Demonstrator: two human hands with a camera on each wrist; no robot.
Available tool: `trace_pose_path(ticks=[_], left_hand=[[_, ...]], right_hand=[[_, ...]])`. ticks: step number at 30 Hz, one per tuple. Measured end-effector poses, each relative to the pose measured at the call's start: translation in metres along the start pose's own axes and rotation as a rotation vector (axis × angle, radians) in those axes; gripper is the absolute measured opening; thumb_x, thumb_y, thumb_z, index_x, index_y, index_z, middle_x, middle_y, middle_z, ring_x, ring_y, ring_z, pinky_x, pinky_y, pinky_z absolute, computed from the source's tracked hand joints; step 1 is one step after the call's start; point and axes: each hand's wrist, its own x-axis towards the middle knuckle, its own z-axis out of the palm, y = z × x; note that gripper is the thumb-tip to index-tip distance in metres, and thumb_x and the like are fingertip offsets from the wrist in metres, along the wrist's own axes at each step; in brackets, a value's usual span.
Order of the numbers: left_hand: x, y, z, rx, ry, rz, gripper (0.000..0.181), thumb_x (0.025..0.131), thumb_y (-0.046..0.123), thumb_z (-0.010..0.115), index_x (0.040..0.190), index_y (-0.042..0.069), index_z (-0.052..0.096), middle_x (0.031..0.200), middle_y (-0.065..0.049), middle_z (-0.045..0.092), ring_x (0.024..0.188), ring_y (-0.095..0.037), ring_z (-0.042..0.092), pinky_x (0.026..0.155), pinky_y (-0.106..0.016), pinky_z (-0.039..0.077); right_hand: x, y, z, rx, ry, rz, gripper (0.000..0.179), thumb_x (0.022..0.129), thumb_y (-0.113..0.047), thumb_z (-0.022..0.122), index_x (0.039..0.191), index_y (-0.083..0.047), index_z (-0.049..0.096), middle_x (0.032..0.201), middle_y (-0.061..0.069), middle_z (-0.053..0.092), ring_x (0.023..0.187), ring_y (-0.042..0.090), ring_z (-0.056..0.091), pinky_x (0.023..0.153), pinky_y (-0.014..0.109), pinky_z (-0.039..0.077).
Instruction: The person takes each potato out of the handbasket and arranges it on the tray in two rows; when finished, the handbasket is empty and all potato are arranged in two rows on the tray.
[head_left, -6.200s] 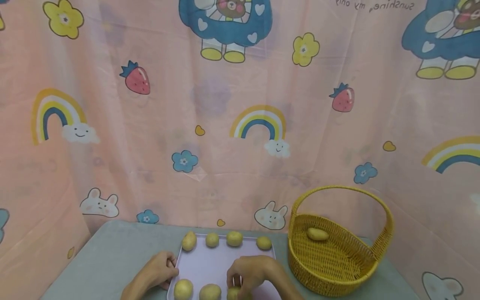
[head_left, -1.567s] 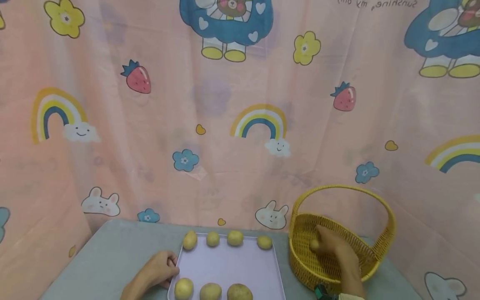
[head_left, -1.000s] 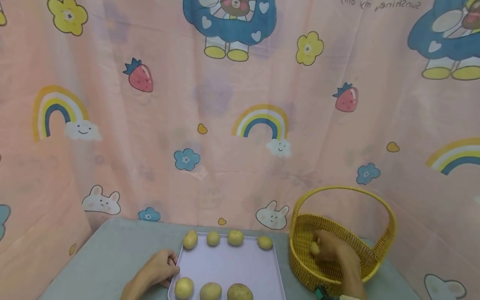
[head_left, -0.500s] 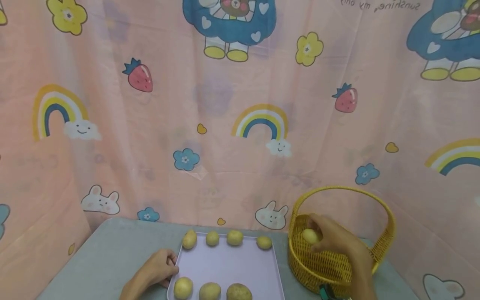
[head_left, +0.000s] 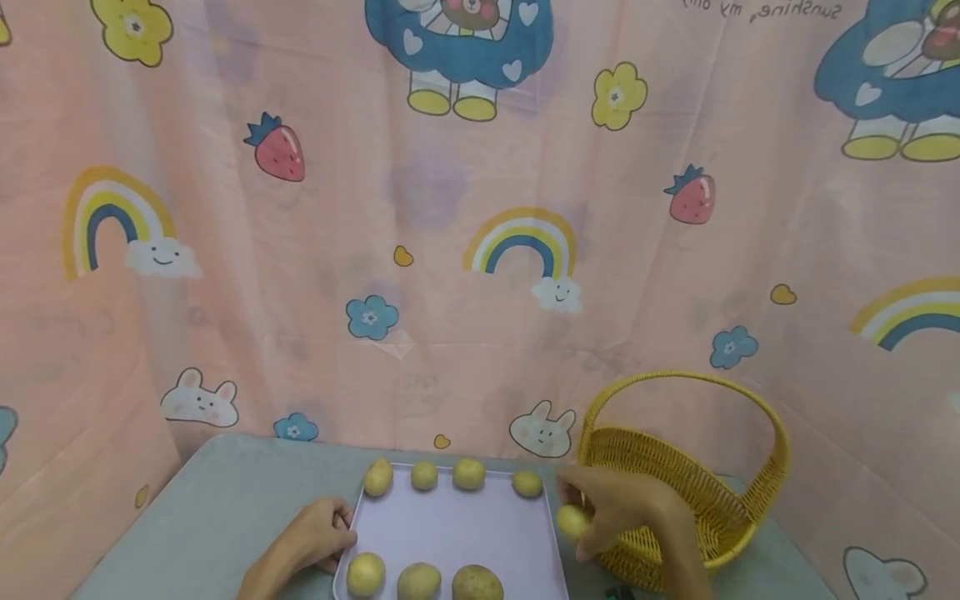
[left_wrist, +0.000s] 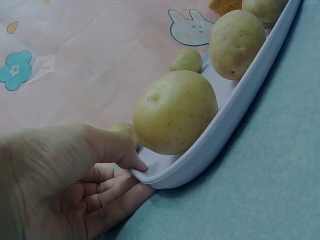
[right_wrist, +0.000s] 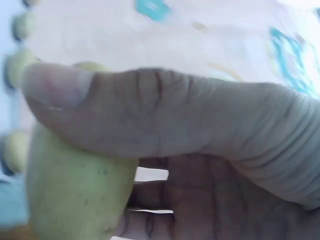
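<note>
My left hand (head_left: pixel 318 533) grips the left edge of a pale lilac tray (head_left: pixel 461 521); in the left wrist view its thumb lies over the corner rim and the fingers curl beneath. My right hand (head_left: pixel 626 504) holds a yellow potato (head_left: pixel 573 522) between thumb and fingers, over the gap between tray and basket. Close up in the right wrist view, the thumb crosses that potato (right_wrist: pixel 80 190). Several potatoes sit along the tray's back edge, one of them at the back right corner (head_left: pixel 527 483). Others line the front, including a large one (head_left: pixel 477 583).
A yellow woven basket (head_left: pixel 675 458) with a tall arched handle (head_left: pixel 686 377) stands right of the tray, partly covered by my right forearm. Grey cloth (head_left: pixel 225 508) covers the table. A pink printed curtain (head_left: pixel 420 383) hangs behind and at both sides.
My right hand let go of a potato at the tray's front, reached into the basket, gripped another potato and brought it out leftward. My left hand stays on the tray edge.
</note>
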Motion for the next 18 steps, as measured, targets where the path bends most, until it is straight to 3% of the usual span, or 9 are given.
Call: trace_pose_path(ticks=[6, 13, 18], left_hand=[[0.001, 0.002, 0.001, -0.015, 0.005, -0.006, 0.014, 0.08, -0.001, 0.068, 0.092, 0.003, 0.062, 0.076, -0.006, 0.058, 0.064, -0.016, 0.06, 0.053, -0.029, 0.059], [0.0, -0.001, 0.002, -0.024, -0.014, 0.02, 0.013, 0.08, 0.0, 0.066, 0.091, 0.003, 0.061, 0.075, -0.005, 0.057, 0.063, -0.015, 0.059, 0.053, -0.028, 0.059], [0.001, -0.001, 0.002, -0.024, -0.01, 0.014, 0.013, 0.08, 0.0, 0.067, 0.091, 0.003, 0.061, 0.075, -0.004, 0.057, 0.064, -0.015, 0.059, 0.053, -0.028, 0.059]], right_hand=[[0.039, -0.019, 0.036, -0.155, -0.142, 0.133, 0.043, 0.068, -0.002, 0.09, 0.086, -0.023, 0.057, 0.082, -0.01, 0.057, 0.071, 0.007, 0.048, 0.061, 0.02, 0.041], [0.064, -0.024, 0.062, -0.3, -0.285, 0.156, 0.035, 0.07, -0.006, 0.093, 0.078, -0.02, 0.061, 0.075, -0.014, 0.058, 0.067, 0.001, 0.05, 0.06, 0.017, 0.044], [0.072, -0.023, 0.065, -0.289, -0.325, 0.178, 0.032, 0.072, 0.001, 0.091, 0.078, -0.016, 0.064, 0.074, -0.01, 0.061, 0.066, 0.003, 0.054, 0.059, 0.017, 0.048]])
